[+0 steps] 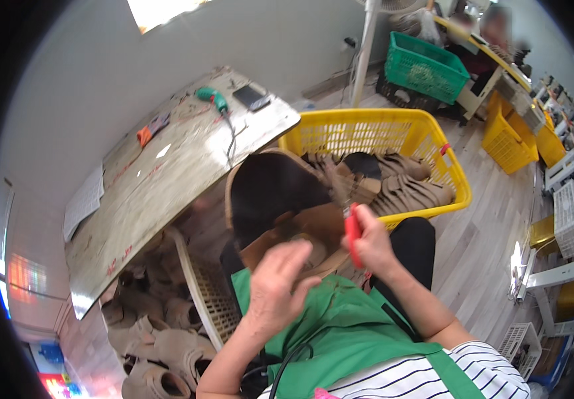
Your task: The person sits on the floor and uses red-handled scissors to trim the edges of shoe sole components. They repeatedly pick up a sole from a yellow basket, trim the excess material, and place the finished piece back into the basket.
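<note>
A large brown leather shoe-like piece with a dark lining point(260, 189) rests over my lap, its opening facing up. My right hand point(375, 245) is closed around red-handled scissors point(353, 234); their blades point up at the piece's right side and are blurred. Just in front of the piece's lower edge is my left hand point(277, 279), fingers stretched and thumb apart, with nothing seen in it. Whether it touches the leather I cannot tell. Beyond the scissors, a yellow basket point(463, 179) holds several brown shoe uppers point(414, 193).
A worn table point(160, 169) on my left bears a green-handled corded tool point(212, 98), a phone point(251, 97) and an orange-handled tool point(144, 136). Under it, several beige shoes point(180, 349) lie beside a pale crate point(210, 299). A green basket point(426, 70) stands at the back.
</note>
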{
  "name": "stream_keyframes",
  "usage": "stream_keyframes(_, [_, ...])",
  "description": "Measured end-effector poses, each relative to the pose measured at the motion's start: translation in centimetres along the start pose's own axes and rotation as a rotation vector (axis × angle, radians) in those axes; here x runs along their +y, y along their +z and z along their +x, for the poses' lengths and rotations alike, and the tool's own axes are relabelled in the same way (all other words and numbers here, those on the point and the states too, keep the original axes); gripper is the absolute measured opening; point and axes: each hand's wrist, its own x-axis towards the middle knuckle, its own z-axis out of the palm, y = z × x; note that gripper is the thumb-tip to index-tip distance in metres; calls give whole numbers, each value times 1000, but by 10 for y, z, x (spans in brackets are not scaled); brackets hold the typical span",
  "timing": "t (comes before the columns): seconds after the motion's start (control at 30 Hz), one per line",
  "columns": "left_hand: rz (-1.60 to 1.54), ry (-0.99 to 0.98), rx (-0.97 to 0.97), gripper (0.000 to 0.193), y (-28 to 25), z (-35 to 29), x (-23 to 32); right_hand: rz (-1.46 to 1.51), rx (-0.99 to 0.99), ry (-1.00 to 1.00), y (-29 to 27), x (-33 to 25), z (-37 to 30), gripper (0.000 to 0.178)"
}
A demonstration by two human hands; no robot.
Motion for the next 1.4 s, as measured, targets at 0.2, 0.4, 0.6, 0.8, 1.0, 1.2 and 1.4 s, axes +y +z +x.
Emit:
stream_keyframes(0.2, [-538,-626,114,62,-19,-22,-51,-8,-38,25,-46,-22,5,22])
stream_keyframes(0.4, [-756,-735,-67,32,8,-10,-53,267,-160,77,-50,-13,15,32])
stream_keyframes(0.6, [-727,-716,81,27,-11,-18,-43,270,-324,355,-97,37,-20,17])
stream_keyframes(0.8, [-761,-754,155,27,-36,-23,-15,270,-786,609,-83,67,-68,22])
stream_keyframes(1.0, [-816,-811,142,31,-40,-23,8,357,-881,474,-49,56,-53,23])
stream_keyframes(1.2, [-801,-790,146,34,-42,-22,11,339,-888,470,-47,51,-47,23])
stream_keyframes(1.4, [-772,-783,90,33,-40,-24,9,245,-869,483,-47,52,-44,19])
